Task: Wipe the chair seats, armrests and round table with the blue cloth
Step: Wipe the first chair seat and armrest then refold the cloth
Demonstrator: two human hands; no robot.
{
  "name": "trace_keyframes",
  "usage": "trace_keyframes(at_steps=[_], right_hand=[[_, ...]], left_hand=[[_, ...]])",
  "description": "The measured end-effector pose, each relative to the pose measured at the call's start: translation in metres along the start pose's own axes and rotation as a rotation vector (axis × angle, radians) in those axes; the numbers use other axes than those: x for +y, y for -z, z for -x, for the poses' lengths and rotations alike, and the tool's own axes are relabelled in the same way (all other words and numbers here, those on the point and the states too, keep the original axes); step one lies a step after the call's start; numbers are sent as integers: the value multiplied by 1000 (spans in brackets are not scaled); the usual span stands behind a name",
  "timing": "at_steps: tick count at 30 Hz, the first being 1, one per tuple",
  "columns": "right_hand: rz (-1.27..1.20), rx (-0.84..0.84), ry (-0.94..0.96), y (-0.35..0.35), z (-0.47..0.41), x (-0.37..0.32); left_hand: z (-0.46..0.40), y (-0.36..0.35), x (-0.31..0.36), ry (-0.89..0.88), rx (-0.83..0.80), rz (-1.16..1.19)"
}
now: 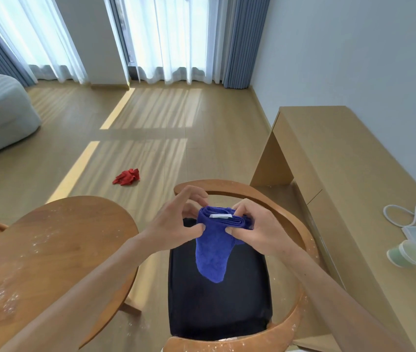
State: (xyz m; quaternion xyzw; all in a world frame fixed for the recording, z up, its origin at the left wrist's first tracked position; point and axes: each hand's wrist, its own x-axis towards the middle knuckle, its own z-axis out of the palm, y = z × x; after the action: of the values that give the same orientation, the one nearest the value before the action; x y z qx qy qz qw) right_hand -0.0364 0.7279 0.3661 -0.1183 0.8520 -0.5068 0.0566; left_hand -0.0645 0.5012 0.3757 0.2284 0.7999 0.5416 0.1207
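Both hands, left hand and right hand, pinch the folded blue cloth between them above the chair seat.

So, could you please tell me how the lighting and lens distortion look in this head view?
Head view: daylight through the sheer curtains throws striped sun patches on the floor; the desk edges bow from the wide-angle lens; the blue cloth and both hands are evenly lit and sharp.

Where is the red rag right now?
The red rag lies crumpled on the wooden floor, centre-left in the head view, beyond the round table.
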Motion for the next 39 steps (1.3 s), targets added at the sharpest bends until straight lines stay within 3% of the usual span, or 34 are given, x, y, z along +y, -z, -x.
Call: trace_keyframes(at_steps=[5, 11, 18, 20, 26, 33, 39], right_hand=[[-405, 98, -80, -3, 5, 6], [-570, 117, -109, 0, 3, 12], [11, -72, -230, 23, 1, 12], [98, -98, -173, 31, -1, 6], [379, -384, -69, 32, -15, 4], [150, -198, -181, 35, 1, 37], [75, -56, -323, 33, 13, 76]], left_hand=[[3, -10, -15, 134, -44, 166], [-2, -22, -24, 218, -95, 82], [-8, -26, -26, 170, -153, -78], [-11, -28, -25, 173, -218, -118], [-26, -37, -23, 175, -338, -241], [-36, -18, -41, 328, -498, -291], [-44, -30, -74, 441, -315, 51]])
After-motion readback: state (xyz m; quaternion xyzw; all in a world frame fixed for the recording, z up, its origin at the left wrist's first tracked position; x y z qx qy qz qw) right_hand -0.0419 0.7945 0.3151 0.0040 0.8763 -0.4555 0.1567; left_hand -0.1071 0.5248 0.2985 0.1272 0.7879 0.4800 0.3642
